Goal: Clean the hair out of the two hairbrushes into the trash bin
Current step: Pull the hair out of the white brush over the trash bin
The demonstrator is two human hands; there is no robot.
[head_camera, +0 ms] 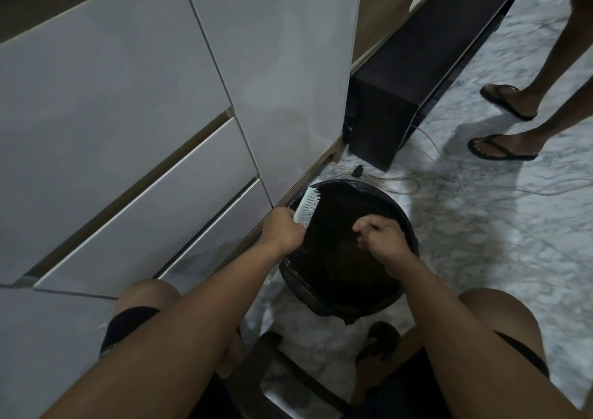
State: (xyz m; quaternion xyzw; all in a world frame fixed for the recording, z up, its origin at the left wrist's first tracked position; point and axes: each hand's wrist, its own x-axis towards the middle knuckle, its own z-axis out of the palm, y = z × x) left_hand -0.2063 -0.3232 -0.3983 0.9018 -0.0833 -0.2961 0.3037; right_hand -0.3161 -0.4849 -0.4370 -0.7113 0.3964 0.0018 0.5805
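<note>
1. Two bare forearms, nearest the camera, reach forward from bent knees in black shorts; a dark wooden stool edge (256, 354) shows between the legs.
2. Left hand (282, 229): closed in a fist round the handle of a pale mint-green plastic hairbrush (307, 206), bristles facing right, head raised over the left rim of the bin.
3. Right hand (380, 234): fingers curled shut, thumb and fingertips pinched together above the bin opening; whether any hair sits in the pinch cannot be told.
4. Round trash bin with black liner bag (407, 226): stands on the floor just below both hands, interior dark.
5. White marbled tile floor (481, 242), pale cables trailing across it.
6. Glossy grey cabinet drawers (128, 130), left.
7. A second person's feet in black flip-flops (500, 149), upper right, well apart.
</note>
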